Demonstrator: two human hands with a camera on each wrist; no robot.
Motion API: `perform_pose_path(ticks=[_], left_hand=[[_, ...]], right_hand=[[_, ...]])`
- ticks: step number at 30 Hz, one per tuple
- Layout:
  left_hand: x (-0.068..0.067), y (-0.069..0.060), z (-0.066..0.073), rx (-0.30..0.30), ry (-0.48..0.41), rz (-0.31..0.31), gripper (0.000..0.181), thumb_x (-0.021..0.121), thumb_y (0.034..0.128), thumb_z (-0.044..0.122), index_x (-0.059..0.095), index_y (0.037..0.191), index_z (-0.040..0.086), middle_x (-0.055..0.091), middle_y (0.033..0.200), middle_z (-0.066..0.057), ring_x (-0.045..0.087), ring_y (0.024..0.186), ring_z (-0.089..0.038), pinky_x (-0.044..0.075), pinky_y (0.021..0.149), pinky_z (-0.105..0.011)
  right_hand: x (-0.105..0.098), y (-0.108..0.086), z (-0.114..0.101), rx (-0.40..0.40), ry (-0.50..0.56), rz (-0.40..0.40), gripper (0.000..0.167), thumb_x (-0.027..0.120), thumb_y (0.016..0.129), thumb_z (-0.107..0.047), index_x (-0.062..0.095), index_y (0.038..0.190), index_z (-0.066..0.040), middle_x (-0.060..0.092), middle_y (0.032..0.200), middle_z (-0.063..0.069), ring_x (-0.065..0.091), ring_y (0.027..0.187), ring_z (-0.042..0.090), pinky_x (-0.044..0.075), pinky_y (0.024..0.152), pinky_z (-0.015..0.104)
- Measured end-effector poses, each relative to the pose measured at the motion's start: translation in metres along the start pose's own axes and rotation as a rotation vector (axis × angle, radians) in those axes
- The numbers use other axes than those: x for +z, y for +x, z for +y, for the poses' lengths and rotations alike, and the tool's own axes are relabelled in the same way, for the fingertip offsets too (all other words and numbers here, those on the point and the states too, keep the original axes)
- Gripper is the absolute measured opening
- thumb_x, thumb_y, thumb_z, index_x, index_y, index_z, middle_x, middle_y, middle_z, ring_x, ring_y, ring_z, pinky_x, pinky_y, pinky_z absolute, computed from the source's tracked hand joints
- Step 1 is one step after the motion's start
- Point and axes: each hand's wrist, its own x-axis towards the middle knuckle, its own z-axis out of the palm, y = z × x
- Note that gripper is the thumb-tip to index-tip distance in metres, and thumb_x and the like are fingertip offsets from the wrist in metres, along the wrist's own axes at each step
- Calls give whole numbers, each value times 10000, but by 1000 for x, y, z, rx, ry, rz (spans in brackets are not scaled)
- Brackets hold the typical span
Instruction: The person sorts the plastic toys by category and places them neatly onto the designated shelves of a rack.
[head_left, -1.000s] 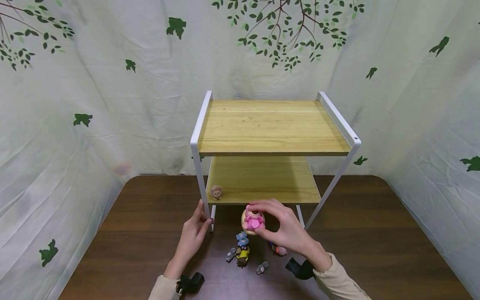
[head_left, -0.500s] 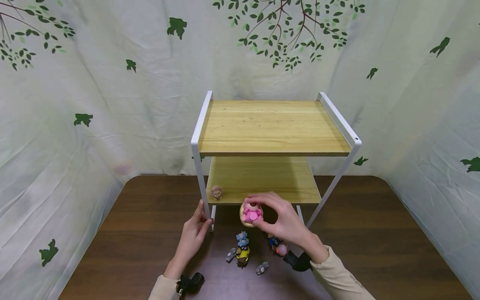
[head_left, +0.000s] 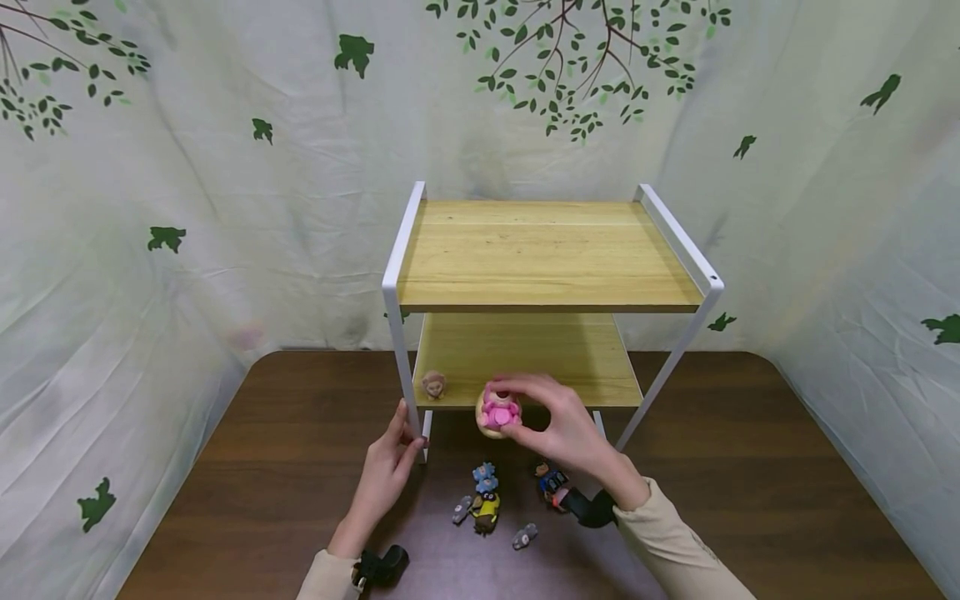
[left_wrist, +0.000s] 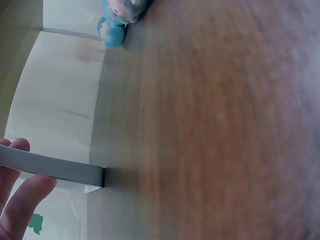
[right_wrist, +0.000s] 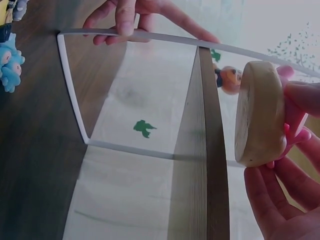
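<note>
My right hand (head_left: pixel 562 425) pinches a pink figurine with a round cream base (head_left: pixel 498 412) between thumb and fingers. It hovers at the front edge of the lower shelf board (head_left: pixel 555 367); in the right wrist view the cream base (right_wrist: pixel 260 115) faces the camera, beside the board's edge. My left hand (head_left: pixel 386 475) grips the white front left leg (head_left: pixel 402 367) of the two-tier shelf. The left wrist view has thumb and fingers on either side of that leg (left_wrist: pixel 65 169). A small brown-headed figurine (head_left: pixel 432 384) stands at the lower board's left front corner.
On the brown table (head_left: pixel 300 450) before the shelf lie a blue figurine (head_left: pixel 484 477), a yellow one (head_left: pixel 486 512), grey ones (head_left: pixel 524 536) and a dark blue one (head_left: pixel 552 481). The upper board (head_left: pixel 547 254) overhangs the lower one. A leaf-printed curtain (head_left: pixel 300 167) hangs behind.
My right hand has raised the pink figurine and carried it forward, slightly left, to the lower board's front edge. The dark blue figurine has come into view. My left hand has stayed on the leg.
</note>
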Motion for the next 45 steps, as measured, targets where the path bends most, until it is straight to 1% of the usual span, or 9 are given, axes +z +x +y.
perform_pose_path(ticks=[6, 15, 26, 31, 37, 41, 45], left_hand=[[0, 0, -1, 0, 3, 1, 956, 660, 823, -64, 129, 1545, 267, 560, 758, -54, 591, 653, -143, 440, 525, -185], [0, -1, 0, -16, 10, -4, 982, 668, 807, -90, 122, 1545, 258, 559, 766, -55, 602, 675, -145, 463, 545, -191], [0, -1, 0, -33, 6, -6, 1036, 677, 773, -152, 119, 1544, 257, 571, 765, -58, 614, 692, -153, 502, 577, -212], [1, -1, 0, -36, 0, -4, 1049, 679, 759, -173, 130, 1543, 256, 567, 761, -56, 612, 685, -149, 487, 564, -197], [1, -2, 0, -31, -3, -2, 974, 667, 800, -129, 149, 1541, 234, 568, 769, -52, 599, 664, -131, 461, 542, -197], [0, -2, 0, -34, -4, -6, 934, 660, 824, -96, 158, 1540, 231, 576, 772, -51, 599, 652, -127, 462, 543, -205], [0, -2, -1, -35, -3, -8, 934, 663, 823, -94, 159, 1540, 229, 574, 769, -50, 602, 641, -137, 461, 544, -206]], right_hand=[[1, 6, 4, -4, -7, 4, 390, 740, 825, -114, 648, 1200, -56, 625, 1226, 62, 566, 1131, 210, 450, 927, 366], [1, 14, 9, 24, 9, 6, 394, 759, 805, -66, 658, 1186, -57, 634, 1206, 63, 567, 1131, 216, 434, 949, 379], [1, 22, 18, 65, 4, -8, 402, 761, 802, -68, 657, 1190, -67, 620, 1224, 57, 552, 1133, 209, 462, 911, 372], [1, 27, 20, 86, -11, -8, 407, 760, 797, -76, 660, 1190, -72, 614, 1231, 65, 552, 1121, 206, 474, 897, 341], [2, 30, 22, 110, -16, -13, 413, 769, 790, -70, 662, 1189, -75, 608, 1239, 60, 557, 1107, 206, 477, 894, 332], [2, 31, 23, 104, -11, -11, 413, 767, 788, -51, 662, 1188, -66, 612, 1231, 68, 557, 1105, 222, 474, 899, 339], [3, 34, 24, 99, -9, -19, 424, 768, 787, -37, 654, 1195, -54, 608, 1230, 81, 550, 1113, 235, 469, 908, 327]])
